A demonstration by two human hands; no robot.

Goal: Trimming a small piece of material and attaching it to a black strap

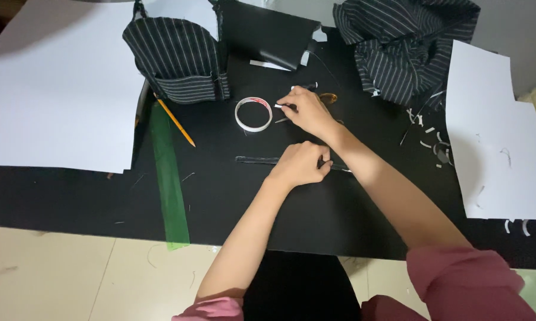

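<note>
Tape roll (253, 114) lay just left of my right hand (308, 111), whose grip pinched its white end; left hand (300, 163) pressed a black strip (256, 160). Tape could twist or self-stick, I judged.

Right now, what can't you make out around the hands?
Head view only:
- Dark strip: its middle is hidden under the left hand.
- Small white piece at the right hand: too small to identify.
- Brass-coloured object: mostly behind the right hand.
- Striped fabric: cut off by the top edge.
</note>
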